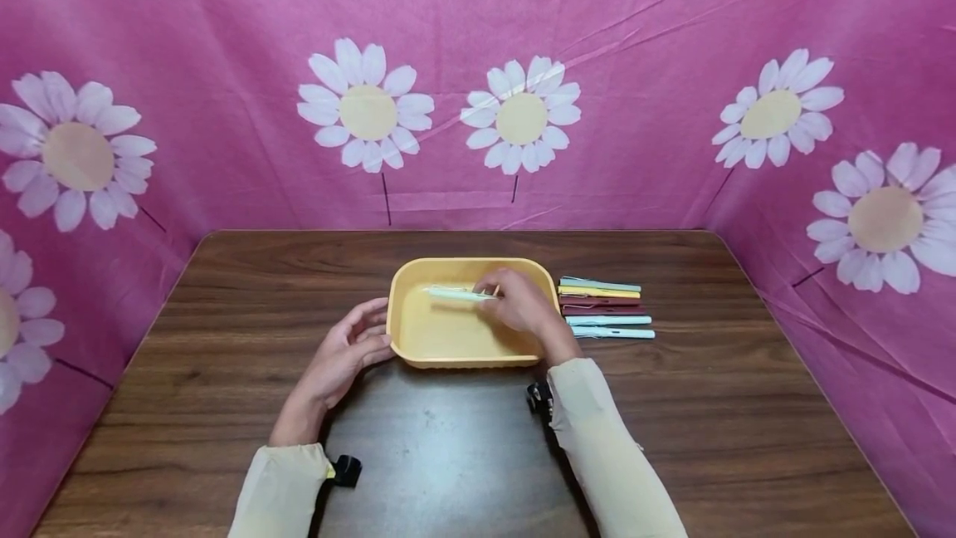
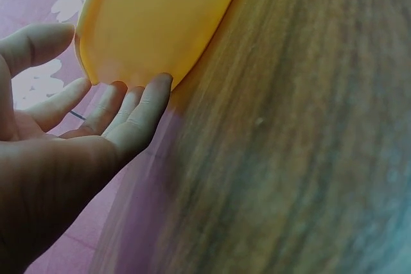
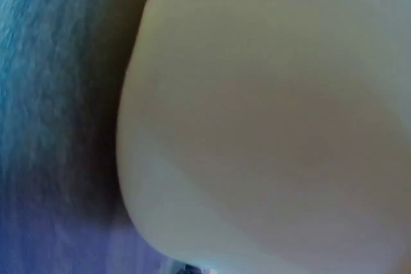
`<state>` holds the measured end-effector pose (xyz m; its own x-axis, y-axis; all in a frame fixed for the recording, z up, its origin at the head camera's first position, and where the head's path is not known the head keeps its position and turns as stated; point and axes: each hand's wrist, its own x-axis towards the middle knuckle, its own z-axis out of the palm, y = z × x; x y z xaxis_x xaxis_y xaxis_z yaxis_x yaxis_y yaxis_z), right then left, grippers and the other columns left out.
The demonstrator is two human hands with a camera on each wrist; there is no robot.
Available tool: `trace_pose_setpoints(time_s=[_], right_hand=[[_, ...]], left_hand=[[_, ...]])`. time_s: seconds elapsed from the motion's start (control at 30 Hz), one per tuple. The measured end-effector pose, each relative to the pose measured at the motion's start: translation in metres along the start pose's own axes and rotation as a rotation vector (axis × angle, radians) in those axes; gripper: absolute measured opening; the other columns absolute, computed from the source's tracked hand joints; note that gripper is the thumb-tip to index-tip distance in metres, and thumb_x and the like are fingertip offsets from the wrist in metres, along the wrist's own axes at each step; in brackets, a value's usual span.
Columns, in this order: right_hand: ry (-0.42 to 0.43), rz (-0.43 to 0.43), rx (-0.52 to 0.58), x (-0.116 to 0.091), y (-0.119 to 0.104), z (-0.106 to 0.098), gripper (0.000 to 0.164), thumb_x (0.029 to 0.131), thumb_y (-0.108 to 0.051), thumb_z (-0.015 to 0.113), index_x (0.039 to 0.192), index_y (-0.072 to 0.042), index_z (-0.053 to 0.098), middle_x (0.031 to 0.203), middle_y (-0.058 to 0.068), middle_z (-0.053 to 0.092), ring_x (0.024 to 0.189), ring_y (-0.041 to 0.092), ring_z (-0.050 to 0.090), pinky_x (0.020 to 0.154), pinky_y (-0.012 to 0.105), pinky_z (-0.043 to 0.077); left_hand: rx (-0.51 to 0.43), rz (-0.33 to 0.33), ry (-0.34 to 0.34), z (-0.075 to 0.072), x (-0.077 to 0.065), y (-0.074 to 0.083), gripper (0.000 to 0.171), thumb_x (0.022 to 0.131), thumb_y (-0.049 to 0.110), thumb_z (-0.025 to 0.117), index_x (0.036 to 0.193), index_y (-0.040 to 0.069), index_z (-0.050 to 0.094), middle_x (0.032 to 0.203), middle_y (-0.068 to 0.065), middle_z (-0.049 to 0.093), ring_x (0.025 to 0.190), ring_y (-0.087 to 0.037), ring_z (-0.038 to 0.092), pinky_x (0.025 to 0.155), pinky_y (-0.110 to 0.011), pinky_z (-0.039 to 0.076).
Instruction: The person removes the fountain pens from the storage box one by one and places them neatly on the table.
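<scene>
My right hand (image 1: 515,299) reaches over the yellow plastic tub (image 1: 396,326) and pinches a pale mint pen (image 1: 451,295) with a wire clip. The pen lies roughly level within the tub's outline; whether it touches the floor of the tub I cannot tell. At the tub's left end, my left hand (image 1: 351,351) rests its fingertips against the outer wall. In the left wrist view the fingers (image 2: 149,110) are loosely bent and touch the end of the tub (image 2: 148,30). The right wrist view shows the tub's pale wall (image 3: 257,126) up close, without the hand.
Right of the tub, several pens lie side by side: grey-green (image 1: 616,285), yellow (image 1: 623,292), dark red (image 1: 623,302) and pale blue (image 1: 627,320). All stands on a dark wooden table (image 1: 747,405). A pink cloth (image 1: 635,148) with white flowers surrounds its back and sides.
</scene>
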<state>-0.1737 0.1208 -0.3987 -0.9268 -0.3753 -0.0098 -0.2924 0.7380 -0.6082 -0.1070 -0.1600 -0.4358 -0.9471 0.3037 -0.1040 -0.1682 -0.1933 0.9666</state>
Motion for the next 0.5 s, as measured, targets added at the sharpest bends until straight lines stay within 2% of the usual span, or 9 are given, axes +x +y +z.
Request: trace_pose_setpoints(time_s=[0.33, 0.5], right_hand=[[0.077, -0.067, -0.022, -0.011, 0.003, -0.016, 0.015, 0.083, -0.010, 0.068, 0.098, -0.012, 0.071, 0.088, 0.001, 0.066, 0.082, 0.015, 0.057, 0.073, 0.028, 0.048], [0.115, -0.040, -0.023, -0.017, 0.002, -0.027, 0.015, 0.084, -0.013, 0.068, 0.099, -0.015, 0.071, 0.090, 0.000, 0.064, 0.085, 0.016, 0.058, 0.074, 0.030, 0.049]], left_hand=[[0.012, -0.011, 0.009, -0.001, 0.001, -0.003, 0.061, 0.089, 0.002, 0.058, 0.143, 0.005, 0.030, 0.137, -0.025, 0.034, 0.110, -0.020, 0.056, 0.087, -0.029, 0.054], [0.018, -0.014, 0.023, -0.001, 0.001, -0.002, 0.060, 0.090, 0.004, 0.057, 0.143, 0.006, 0.030, 0.138, -0.025, 0.034, 0.110, -0.019, 0.056, 0.087, -0.030, 0.054]])
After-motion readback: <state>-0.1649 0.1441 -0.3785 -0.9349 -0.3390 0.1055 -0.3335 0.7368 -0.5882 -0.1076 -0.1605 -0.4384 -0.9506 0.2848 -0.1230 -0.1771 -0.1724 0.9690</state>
